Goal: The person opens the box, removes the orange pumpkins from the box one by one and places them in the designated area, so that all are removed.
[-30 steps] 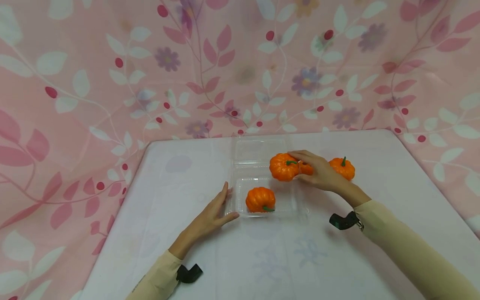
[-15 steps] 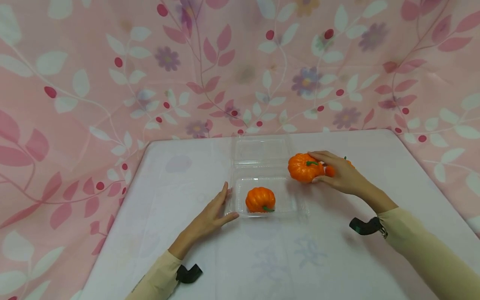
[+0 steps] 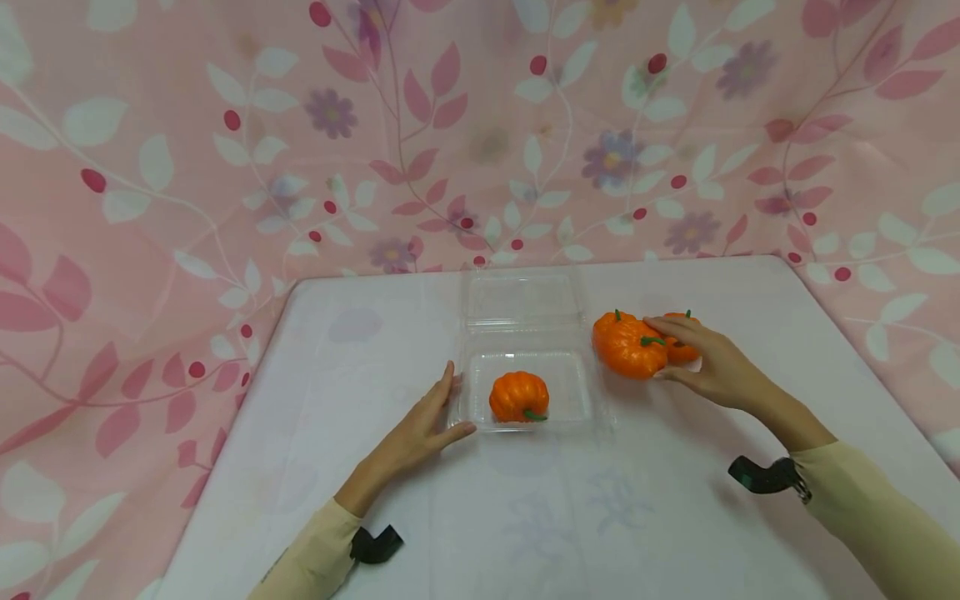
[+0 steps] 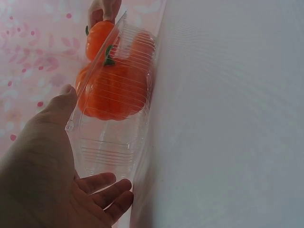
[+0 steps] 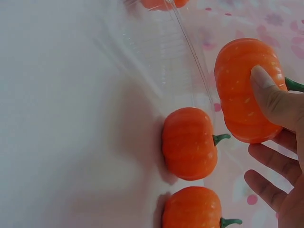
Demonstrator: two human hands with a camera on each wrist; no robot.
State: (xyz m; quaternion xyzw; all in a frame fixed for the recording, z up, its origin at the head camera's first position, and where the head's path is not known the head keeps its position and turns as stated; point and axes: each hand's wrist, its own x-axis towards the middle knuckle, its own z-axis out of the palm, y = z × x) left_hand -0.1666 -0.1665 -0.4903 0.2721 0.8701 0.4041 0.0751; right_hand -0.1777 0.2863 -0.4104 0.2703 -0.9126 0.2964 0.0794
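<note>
My left hand [image 3: 408, 437] rests beside the left wall of a clear plastic clamshell box [image 3: 570, 362], fingers extended. In the left wrist view its thumb touches the box rim and its fingers lie along the wall's near end. One orange toy pumpkin [image 3: 519, 398] with a green stem sits inside the box. To the right of the box, my right hand [image 3: 720, 367] pinches a second pumpkin [image 5: 247, 90] between thumb and fingers, held above the table in the right wrist view. Beneath it two more pumpkins stand: a nearer one [image 5: 190, 142] and another [image 5: 192, 209] alongside.
The box's lid [image 3: 521, 297] lies folded back toward the far edge of the white-covered table [image 3: 345, 350]. A pink floral cloth [image 3: 487, 142] hangs behind the table. Black wrist mounts [image 3: 377, 544] sit at both sleeves.
My right hand has moved right with its pumpkin, from over the box's right side to above the pumpkins on the table. The left hand has stayed at the box.
</note>
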